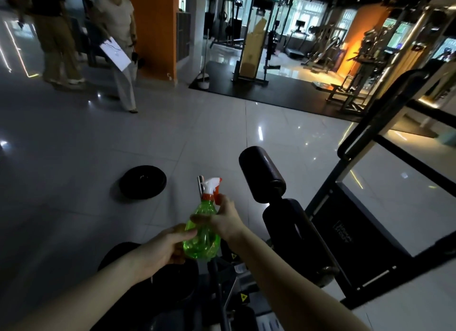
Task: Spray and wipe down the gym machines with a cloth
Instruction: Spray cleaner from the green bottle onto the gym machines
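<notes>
**A:** Entry one, spray bottle (201, 234)?
**B:** Green with an orange trigger (217, 195). It is held in the air over the machine's near end, left of the roller pad (261, 174). The left hand (162, 249) wraps its lower body and the right hand (225, 219) clasps the neck. In this dim light I cannot tell whether a finger is on the trigger.
**A:** Cloth?
**B:** None in view.
**A:** Risks?
**B:** The nozzle seems aimed off the pad, so mist would likely land on the glossy floor (197, 138) near the weight plate (143, 188) and make it slippery. With no cloth to hand, spray could pool on the seat pad (291, 232).
</notes>
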Action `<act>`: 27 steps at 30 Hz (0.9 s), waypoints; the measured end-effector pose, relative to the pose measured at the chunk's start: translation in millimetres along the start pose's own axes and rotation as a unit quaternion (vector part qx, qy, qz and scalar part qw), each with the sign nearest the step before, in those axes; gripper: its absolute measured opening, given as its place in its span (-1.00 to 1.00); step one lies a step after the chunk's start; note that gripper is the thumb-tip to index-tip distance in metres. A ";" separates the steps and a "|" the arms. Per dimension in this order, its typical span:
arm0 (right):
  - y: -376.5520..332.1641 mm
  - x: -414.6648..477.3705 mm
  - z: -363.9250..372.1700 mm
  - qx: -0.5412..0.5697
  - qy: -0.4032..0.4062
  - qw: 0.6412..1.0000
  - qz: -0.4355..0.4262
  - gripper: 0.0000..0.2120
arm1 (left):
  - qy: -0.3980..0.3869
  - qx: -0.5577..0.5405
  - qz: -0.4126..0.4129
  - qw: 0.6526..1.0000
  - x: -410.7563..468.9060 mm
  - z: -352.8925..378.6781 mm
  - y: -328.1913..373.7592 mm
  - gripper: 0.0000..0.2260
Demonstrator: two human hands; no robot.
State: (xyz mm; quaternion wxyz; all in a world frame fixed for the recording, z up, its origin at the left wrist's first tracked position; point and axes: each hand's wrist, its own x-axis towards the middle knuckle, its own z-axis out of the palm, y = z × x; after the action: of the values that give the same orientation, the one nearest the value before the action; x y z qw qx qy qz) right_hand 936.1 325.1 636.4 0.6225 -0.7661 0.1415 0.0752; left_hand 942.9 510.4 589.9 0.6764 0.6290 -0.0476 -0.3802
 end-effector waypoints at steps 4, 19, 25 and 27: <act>-3.6 3.7 -4.9 0.020 0.019 0.999 -0.019 -0.21 | -0.002 0.002 0.006 1.000 6.7 -0.7 5.5 -0.33; -29.0 -9.8 -122.1 0.043 0.000 0.991 -0.130 -0.30 | -0.024 0.064 0.064 0.996 34.6 91.7 71.5 -0.30; -40.8 -9.3 -221.2 0.079 -0.068 0.976 -0.193 -0.45 | -0.025 0.074 0.067 0.995 60.4 177.3 111.8 -0.33; -42.5 -6.6 -261.2 0.071 -0.086 0.974 -0.195 -0.43 | -0.023 0.075 0.066 0.995 69.8 212.9 121.3 -0.38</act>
State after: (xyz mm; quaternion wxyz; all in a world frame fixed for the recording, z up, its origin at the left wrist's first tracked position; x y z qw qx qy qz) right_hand 927.0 79.1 733.8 0.6880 -0.7232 -0.0595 0.0073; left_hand 931.8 287.1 712.1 0.6496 0.6646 -0.1324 -0.3447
